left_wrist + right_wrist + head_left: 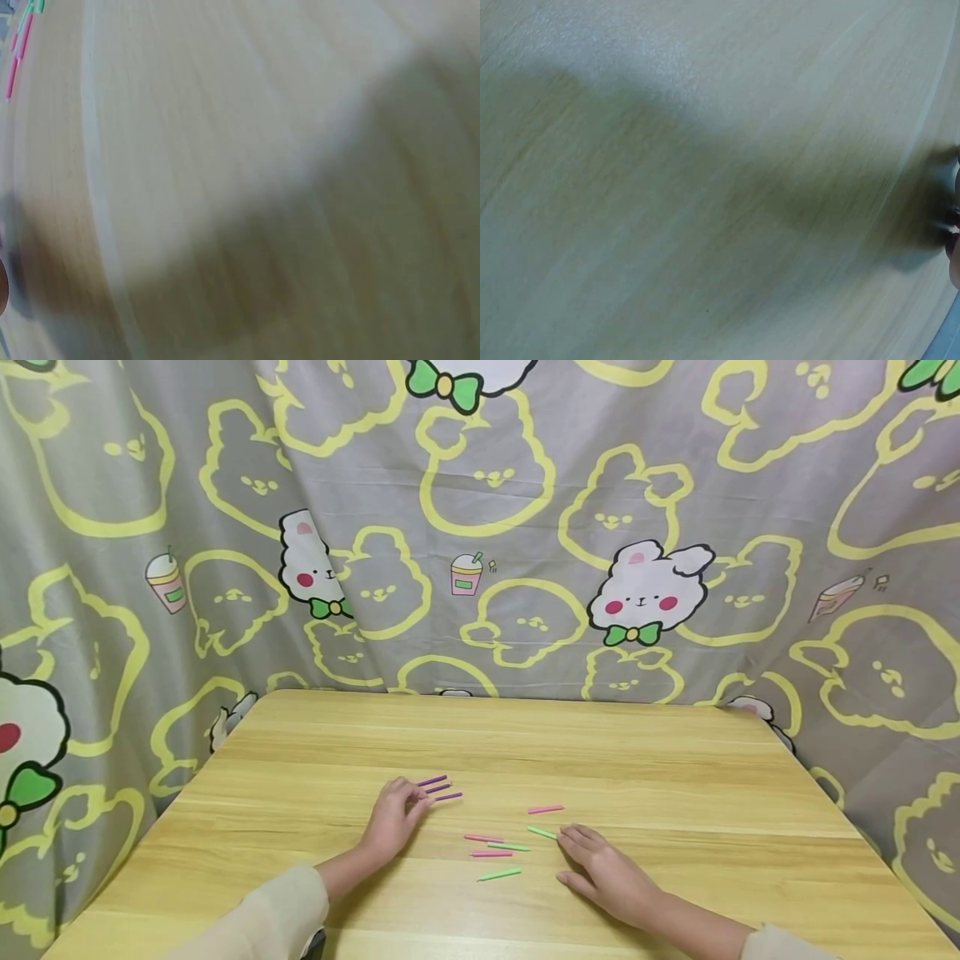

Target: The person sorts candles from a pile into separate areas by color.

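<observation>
In the head view my left hand (393,820) is at the left, thumb and fingertips pinching the near end of a purple stick (448,797). Just beyond it lie two other thin purple sticks (432,780), their left ends partly hidden by the fingers. My right hand (609,872) rests palm down, its fingertips touching the end of a green stick (542,832), with the thumb apart. Between the hands lie a pink stick (491,854), another pink one (482,838), a green stick (508,846) and a nearer green stick (500,874).
A single pink stick (546,809) lies farther back, beyond the right hand. All rest on a wood-grain table (637,743). A grey patterned curtain (517,635) hangs behind the table's far edge and along its sides.
</observation>
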A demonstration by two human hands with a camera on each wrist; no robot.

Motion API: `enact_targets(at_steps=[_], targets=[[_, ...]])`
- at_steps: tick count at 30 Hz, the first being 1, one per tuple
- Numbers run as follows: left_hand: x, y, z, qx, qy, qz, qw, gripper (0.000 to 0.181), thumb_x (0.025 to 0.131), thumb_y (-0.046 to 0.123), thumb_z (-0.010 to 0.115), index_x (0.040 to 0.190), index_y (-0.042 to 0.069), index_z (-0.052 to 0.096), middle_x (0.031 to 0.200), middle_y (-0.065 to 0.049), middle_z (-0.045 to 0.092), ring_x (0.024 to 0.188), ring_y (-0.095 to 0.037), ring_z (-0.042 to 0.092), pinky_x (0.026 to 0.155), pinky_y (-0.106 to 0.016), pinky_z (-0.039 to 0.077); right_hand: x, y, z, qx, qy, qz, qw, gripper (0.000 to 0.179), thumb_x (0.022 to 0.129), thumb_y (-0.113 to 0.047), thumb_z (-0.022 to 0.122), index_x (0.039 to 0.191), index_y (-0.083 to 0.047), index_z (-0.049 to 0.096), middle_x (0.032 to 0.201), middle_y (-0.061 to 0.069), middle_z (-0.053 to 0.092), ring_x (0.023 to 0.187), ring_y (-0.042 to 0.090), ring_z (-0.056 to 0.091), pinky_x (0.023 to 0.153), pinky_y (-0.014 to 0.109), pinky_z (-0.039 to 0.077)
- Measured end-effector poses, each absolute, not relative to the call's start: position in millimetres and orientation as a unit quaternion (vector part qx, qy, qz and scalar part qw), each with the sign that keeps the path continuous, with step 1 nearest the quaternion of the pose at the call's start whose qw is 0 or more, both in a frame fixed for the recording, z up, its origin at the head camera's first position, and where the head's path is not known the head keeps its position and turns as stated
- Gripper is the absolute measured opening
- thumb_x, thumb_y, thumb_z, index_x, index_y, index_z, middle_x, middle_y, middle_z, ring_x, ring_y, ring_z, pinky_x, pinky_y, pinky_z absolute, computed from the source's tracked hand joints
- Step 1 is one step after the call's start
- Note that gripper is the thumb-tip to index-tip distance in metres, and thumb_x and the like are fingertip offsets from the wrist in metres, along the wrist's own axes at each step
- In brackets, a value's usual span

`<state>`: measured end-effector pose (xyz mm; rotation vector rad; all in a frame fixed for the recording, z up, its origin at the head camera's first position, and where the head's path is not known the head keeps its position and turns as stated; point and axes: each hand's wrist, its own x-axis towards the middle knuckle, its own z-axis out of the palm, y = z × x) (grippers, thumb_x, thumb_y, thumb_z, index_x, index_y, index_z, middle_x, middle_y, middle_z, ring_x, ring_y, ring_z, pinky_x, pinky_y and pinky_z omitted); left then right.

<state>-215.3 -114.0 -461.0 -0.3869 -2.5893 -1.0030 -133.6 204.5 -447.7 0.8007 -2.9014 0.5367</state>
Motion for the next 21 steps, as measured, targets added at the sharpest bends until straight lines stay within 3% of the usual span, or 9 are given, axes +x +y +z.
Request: enact_targets(at_steps=[21], targets=[[-215.8, -125.0, -469.7, -0.130, -0.917, -0.338, 0.168, 0.008, 0.079, 0.007, 0.071, 0.077, 0.004, 0.063, 0.076, -0.001, 0.054, 0.074, -0.012, 0.044, 0.064, -0.020, 0.044, -134.2, 203.2, -446.6, 0.264, -0.948, 0.175, 0.035, 0.051, 0.091, -0.033, 0.057, 0.126, 0.003, 0.053, 0.132, 0.020, 0.053, 0.124, 0.039, 0.047, 0.097, 0.049, 0.042]])
